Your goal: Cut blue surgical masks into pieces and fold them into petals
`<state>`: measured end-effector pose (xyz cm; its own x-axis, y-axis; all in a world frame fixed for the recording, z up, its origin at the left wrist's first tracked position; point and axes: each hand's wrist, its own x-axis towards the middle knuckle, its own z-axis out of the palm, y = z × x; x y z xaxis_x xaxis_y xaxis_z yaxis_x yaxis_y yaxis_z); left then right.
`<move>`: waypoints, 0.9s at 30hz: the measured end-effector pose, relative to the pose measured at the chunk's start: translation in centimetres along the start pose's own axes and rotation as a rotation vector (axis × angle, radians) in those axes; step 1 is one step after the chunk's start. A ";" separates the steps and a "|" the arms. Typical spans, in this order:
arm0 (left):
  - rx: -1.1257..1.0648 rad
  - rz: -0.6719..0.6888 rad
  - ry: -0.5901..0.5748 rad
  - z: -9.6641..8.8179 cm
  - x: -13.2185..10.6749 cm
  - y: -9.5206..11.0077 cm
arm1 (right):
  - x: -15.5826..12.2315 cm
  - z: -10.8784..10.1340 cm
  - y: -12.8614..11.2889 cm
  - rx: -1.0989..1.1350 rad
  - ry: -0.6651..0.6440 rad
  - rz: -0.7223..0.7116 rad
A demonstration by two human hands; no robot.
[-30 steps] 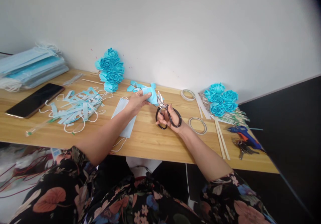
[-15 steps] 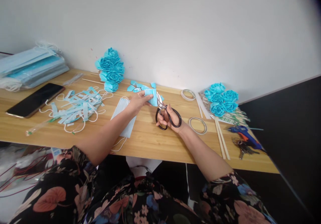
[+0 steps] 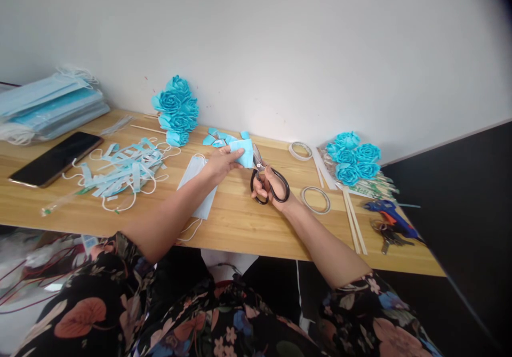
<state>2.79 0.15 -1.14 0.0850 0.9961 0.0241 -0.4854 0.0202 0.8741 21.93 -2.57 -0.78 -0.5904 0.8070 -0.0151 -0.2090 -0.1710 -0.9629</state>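
Left hand pinching a blue piece, right hand on scissors, mid-table.

From my station I see the left hand (image 3: pixel 221 163) gripping the piece (image 3: pixel 245 153) by its left edge, lifted just off the table (image 3: pixel 240 224); I judge that this leaves the right edge free for the blades. The right hand (image 3: pixel 269 186) is closed through the black loops of the scissors (image 3: pixel 266 178), with the tips pointing away and touching that free edge. I cannot tell how far the blades are parted. A flat mask (image 3: pixel 200 186) lies under the left wrist, and cut strips (image 3: pixel 124 170) are heaped further left, out of the way. A tape ring (image 3: pixel 316 199) sits just right of the scissors, and roses (image 3: pixel 176 109) stand at the far wall.
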 end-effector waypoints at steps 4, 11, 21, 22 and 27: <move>-0.011 -0.016 -0.001 -0.1 0.1 0.0 | 0.0 0.0 0.1 -0.019 0.022 -0.031; -0.017 -0.021 0.007 -0.1 0.0 0.2 | -0.2 0.3 -0.2 -0.065 0.066 -0.056; -0.015 -0.073 0.072 -0.2 0.1 0.3 | 0.2 -0.2 -0.3 -0.102 0.040 -0.050; -0.018 -0.074 0.078 -0.3 0.2 0.3 | 0.2 -0.3 -0.3 -0.110 0.039 -0.052; -0.062 -0.057 0.051 -0.3 0.3 0.4 | 0.2 -0.5 -0.4 -0.123 0.022 -0.071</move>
<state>2.38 0.44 -0.87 0.0702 0.9962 -0.0511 -0.5338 0.0807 0.8417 22.23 -2.05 -0.53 -0.5597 0.8272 0.0498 -0.1520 -0.0435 -0.9874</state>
